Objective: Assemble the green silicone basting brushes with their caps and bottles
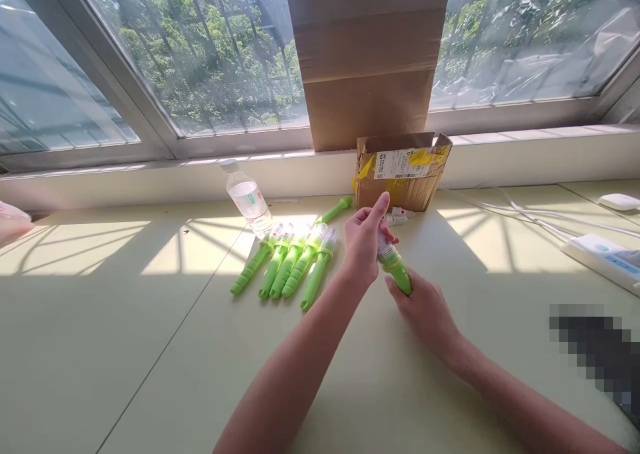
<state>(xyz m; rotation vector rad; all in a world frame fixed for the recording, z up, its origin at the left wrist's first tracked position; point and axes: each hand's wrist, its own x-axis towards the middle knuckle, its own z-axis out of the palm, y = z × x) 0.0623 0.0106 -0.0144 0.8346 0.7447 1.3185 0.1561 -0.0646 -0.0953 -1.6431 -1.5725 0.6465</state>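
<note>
Both of my hands are on one green tool with a clear top (396, 267), held tilted above the table. My left hand (364, 241) is closed round its clear upper end. Its green handle is in the closed fingers of my right hand (425, 307). To the left, several similar green tools with clear tops (295, 264) lie side by side. Behind them is a single green handle (335, 211). Small clear parts (399, 217) lie just beyond my left hand, in front of the cardboard box.
An open cardboard box (405, 174) stands against the sill, with a tall cardboard sheet (370, 61) behind it. A water bottle (249, 201) is at the back left. A white power strip (603, 257) and cables lie on the right of the pale table (100, 354).
</note>
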